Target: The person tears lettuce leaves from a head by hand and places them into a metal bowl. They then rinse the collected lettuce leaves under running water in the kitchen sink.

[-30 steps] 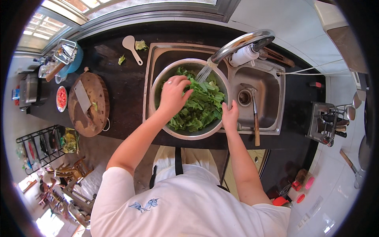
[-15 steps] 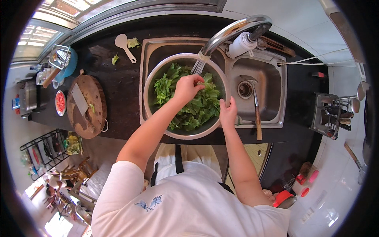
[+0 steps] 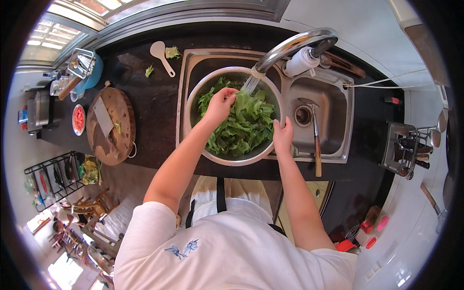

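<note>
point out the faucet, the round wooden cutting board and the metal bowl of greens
faucet (image 3: 290, 46), head view, on the curved metal spout
round wooden cutting board (image 3: 116, 130), head view, on its bare wood
metal bowl (image 3: 193, 101), head view, on its left rim

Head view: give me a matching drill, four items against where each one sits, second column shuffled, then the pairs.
Items
1. leafy greens
2. cleaver
3. white spoon
4. right hand

Places
A. on the dark counter left of the sink
B. on the round wooden cutting board
C. on the right rim of the steel bowl
D. in the steel bowl under the running faucet

Pairs: 1-D, 2-B, 3-A, 4-C
</note>
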Demonstrator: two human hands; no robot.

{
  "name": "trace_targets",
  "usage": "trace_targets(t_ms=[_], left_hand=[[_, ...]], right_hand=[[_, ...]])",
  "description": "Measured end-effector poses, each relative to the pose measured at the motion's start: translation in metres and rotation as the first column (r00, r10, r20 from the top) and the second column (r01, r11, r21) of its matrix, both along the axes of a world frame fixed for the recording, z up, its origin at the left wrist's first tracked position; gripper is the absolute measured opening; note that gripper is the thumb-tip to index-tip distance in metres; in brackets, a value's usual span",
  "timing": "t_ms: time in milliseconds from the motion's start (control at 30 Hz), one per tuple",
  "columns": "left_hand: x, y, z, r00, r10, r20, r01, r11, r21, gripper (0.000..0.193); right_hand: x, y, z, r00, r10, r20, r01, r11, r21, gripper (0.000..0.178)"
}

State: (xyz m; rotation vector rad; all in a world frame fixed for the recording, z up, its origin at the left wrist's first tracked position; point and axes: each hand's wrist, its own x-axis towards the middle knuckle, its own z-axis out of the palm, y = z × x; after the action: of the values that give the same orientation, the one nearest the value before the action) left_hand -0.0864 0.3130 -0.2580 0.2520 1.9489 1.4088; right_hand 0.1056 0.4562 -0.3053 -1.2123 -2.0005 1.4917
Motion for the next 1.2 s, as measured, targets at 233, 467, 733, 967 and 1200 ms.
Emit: trace_targets(t_ms=[233,467,733,967,1200], left_hand=[[-0.016,-0.018,-0.037,0.998,0.052,-0.024,-0.050,0.996,0.070,0.027],[-0.003,-0.020,-0.063,0.997,0.076,-0.032,-0.076,0.997,-0.004,0.036],[0.007,-0.033,-0.116,0.998,0.062,-0.018,-0.063,0.997,-0.046,0.045],[0.007,-0.033,-0.124,0.993,0.111,0.026,-0.111,0.994,-0.019,0.046],[0.002,-0.031,-0.105,0.982,0.181,0.050,-0.182,0.983,0.002,0.043]], right_hand=[[-0.038,0.030,-0.028,0.995,0.030,0.095,-0.034,0.999,0.038,0.030],[-0.064,0.030,-0.053,0.976,0.062,0.208,-0.099,0.980,0.173,0.034],[-0.076,0.026,-0.067,0.934,0.110,0.341,-0.192,0.957,0.219,0.044],[-0.093,0.027,-0.068,0.856,0.138,0.499,-0.290,0.926,0.241,0.049],[-0.099,0.015,-0.056,0.572,0.185,0.799,-0.675,0.659,0.331,0.045]])
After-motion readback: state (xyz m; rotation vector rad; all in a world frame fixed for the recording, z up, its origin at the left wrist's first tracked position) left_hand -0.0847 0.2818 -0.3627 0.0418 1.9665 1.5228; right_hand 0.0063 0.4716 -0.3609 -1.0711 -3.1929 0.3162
